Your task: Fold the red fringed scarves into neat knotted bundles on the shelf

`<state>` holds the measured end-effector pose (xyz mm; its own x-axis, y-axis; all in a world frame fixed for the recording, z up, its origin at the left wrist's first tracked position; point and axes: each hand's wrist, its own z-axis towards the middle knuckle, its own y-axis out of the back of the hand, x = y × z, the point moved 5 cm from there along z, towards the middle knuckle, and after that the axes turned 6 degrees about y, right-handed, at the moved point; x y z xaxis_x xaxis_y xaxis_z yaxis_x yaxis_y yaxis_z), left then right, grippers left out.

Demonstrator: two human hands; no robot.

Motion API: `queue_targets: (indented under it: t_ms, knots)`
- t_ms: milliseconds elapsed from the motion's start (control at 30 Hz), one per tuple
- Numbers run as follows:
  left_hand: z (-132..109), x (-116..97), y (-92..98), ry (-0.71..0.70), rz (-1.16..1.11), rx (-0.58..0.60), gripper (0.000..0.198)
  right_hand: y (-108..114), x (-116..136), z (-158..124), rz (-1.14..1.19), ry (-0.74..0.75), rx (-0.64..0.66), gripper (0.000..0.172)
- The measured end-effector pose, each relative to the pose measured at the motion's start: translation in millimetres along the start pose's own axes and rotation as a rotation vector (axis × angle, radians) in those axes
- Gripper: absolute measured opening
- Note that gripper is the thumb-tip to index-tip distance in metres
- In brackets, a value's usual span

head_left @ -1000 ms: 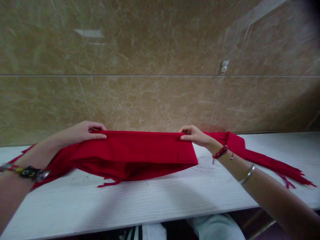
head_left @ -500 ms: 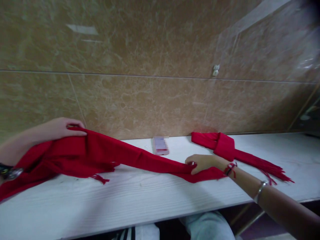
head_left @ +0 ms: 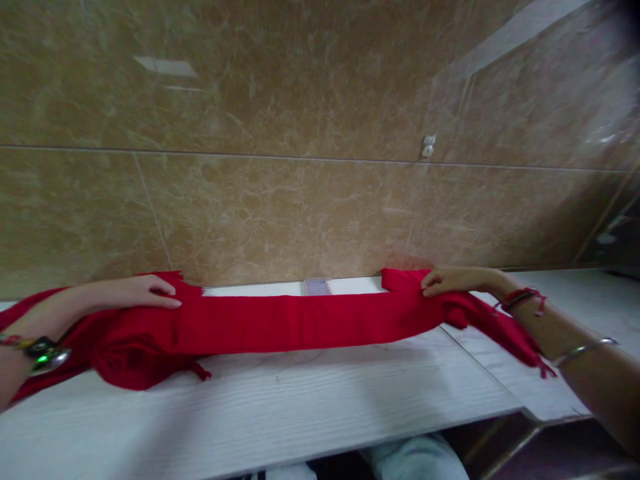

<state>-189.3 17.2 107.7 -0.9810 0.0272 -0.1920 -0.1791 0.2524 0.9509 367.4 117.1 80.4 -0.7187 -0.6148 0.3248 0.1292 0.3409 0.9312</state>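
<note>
A long red scarf (head_left: 300, 323) is stretched flat from left to right along the table, its left part bunched in loose folds with fringe showing. My left hand (head_left: 135, 293) is closed on it at the left, thumb and fingers near the folded part. At the right, my right hand (head_left: 453, 283) grips the scarf's upper edge. A second red scarf (head_left: 403, 279) lies behind that end, folded over itself. My right hand and the stretched scarf hide much of it, and where the two red cloths part is hard to make out.
A phone-like object (head_left: 317, 287) lies near the wall, its lower part covered by the scarf. The white wood-grain table (head_left: 280, 407) runs along a brown marbled tile wall (head_left: 280, 220). My legs (head_left: 415, 459) are below the front edge.
My right hand has moved right and up with the scarf, which has gone from slanting and narrow to level and wide. My left hand is slightly lower. The phone-like object is now partly covered.
</note>
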Motion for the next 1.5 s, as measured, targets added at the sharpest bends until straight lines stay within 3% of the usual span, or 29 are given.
queue_targets:
  t_ms: [100,267,367,500,600,667,733,800,833,900,967,1200,1333,1500]
  knots:
    - [22.2,-2.7,-22.1,-0.007,0.009,0.018,0.037,-0.7,-11.7,14.3,-0.174,-0.048,0.033,0.036]
    - [57.3,0.6,-64.4,0.089,0.157,0.009,0.031,-51.5,-34.4,62.6,-0.354,-0.110,0.017,0.029]
    - [64.7,2.3,-70.8,0.167,0.286,0.019,0.029,-73.4,-46.6,74.5,-0.408,-0.125,-0.033,0.031]
    - [71.4,-19.8,-65.5,0.292,0.486,0.002,0.028,-72.7,-48.0,70.9,-0.504,-0.030,-0.143,0.035]
    - [84.6,-83.3,-73.7,0.232,0.550,-0.122,0.036,-63.9,-41.8,68.6,-0.560,0.026,-0.186,0.040]
    - [94.3,-150.8,-90.0,-0.027,0.516,-0.276,0.035,-58.3,-38.4,70.1,-0.583,0.025,-0.181,0.043]
    - [100.0,-214.7,-114.5,-0.322,0.331,-0.335,0.038,-53.4,-37.9,71.5,-0.577,0.003,-0.162,0.044]
    - [103.4,-259.0,-141.4,-0.561,0.229,-0.304,0.046,-50.0,-40.5,69.9,-0.532,-0.009,-0.132,0.042]
    - [105.7,-270.8,-153.7,-0.627,0.215,-0.265,0.049,-49.5,-42.9,67.3,-0.498,-0.006,-0.110,0.041]
    - [109.9,-278.3,-171.7,-0.702,0.205,-0.195,0.053,-49.8,-49.7,58.1,-0.436,0.012,-0.061,0.038]
    - [113.4,-272.8,-179.8,-0.728,0.196,-0.154,0.052,-50.0,-59.4,44.7,-0.404,0.014,-0.022,0.038]
    - [122.2,-260.3,-183.4,-0.694,0.197,-0.125,0.051,-22.8,-98.2,2.6,-0.446,-0.109,-0.029,0.029]
    - [125.5,-271.1,-184.9,-0.717,0.175,-0.194,0.050,-4.3,-109.2,4.4,-0.517,-0.212,-0.106,0.028]
    - [128.0,-289.0,-184.5,-0.730,0.187,-0.213,0.049,-21.8,-114.9,24.9,-0.605,-0.378,-0.164,0.017]
